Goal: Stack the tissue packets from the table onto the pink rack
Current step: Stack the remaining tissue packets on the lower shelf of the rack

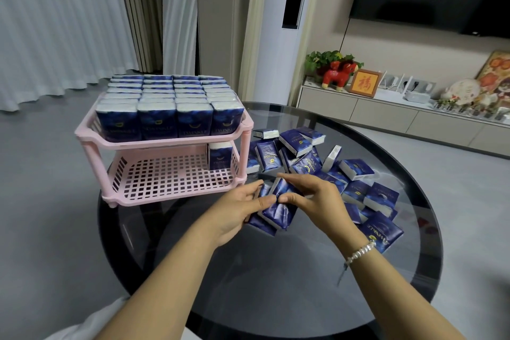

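1. Both hands, left hand (pixel 242 203) and right hand (pixel 311 199), pinch a few tissue packets (pixel 278 208) above the table (pixel 193 270).
2. Risk: loosely gathered packets may slide apart before reaching the pink rack (pixel 176 179), whose lower tier holds one packet (pixel 220 156).

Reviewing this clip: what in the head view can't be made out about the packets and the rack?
- Number of packets gripped: the left hand and right hand cover the bundle of tissue packets.
- Rear of the pink rack lower shelf: hidden by the full top tier; only one packet shows.
- Loose pile count: packets overlap.
- Small print on wrappers: too small.
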Tool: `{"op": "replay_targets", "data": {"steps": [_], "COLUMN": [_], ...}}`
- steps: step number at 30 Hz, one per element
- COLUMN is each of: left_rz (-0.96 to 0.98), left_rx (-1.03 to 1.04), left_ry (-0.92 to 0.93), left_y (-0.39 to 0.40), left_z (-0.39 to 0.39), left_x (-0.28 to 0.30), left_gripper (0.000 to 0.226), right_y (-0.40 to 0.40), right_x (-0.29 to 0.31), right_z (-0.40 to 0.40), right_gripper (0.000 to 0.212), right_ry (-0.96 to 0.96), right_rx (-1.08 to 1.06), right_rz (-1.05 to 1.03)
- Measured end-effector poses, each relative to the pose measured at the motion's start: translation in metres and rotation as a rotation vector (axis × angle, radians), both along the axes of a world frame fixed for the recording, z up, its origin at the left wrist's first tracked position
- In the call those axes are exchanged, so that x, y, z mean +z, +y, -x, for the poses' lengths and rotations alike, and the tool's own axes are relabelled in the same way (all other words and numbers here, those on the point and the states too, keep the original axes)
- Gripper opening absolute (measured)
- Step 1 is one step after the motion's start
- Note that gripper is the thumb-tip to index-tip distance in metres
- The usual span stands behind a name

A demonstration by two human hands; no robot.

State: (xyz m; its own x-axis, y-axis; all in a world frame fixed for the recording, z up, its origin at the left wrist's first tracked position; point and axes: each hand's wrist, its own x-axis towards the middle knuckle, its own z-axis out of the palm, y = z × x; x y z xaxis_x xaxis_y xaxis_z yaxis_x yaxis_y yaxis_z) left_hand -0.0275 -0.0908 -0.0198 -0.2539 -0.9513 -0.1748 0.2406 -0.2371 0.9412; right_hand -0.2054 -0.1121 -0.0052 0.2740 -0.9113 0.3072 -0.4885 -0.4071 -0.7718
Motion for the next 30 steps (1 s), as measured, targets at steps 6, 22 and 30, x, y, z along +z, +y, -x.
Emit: {"op": "replay_targets", "data": {"steps": [6, 22, 30], "left_rz": [-0.009, -0.012, -0.163], "left_rx": [0.048, 0.133, 0.374], "left_ry": [0.056, 0.036, 0.053], "left_y": [-0.001, -0.005, -0.012], "left_z": [-0.002, -0.003, -0.010], "left_x": [0.002, -0.003, -0.011], "left_gripper": [0.027, 0.027, 0.018], "right_y": [-0.001, -0.011, -0.075], "right_x": [0.001, -0.003, -0.017], "right_z": [-0.002, -0.011, -0.029], "right_gripper": [0.023, 0.035, 0.029], "right_ry": [-0.235, -0.003, 0.126], "right_rx": [0.032, 0.106, -0.076], "right_rz": [-0.247, -0.194, -0.135]}}
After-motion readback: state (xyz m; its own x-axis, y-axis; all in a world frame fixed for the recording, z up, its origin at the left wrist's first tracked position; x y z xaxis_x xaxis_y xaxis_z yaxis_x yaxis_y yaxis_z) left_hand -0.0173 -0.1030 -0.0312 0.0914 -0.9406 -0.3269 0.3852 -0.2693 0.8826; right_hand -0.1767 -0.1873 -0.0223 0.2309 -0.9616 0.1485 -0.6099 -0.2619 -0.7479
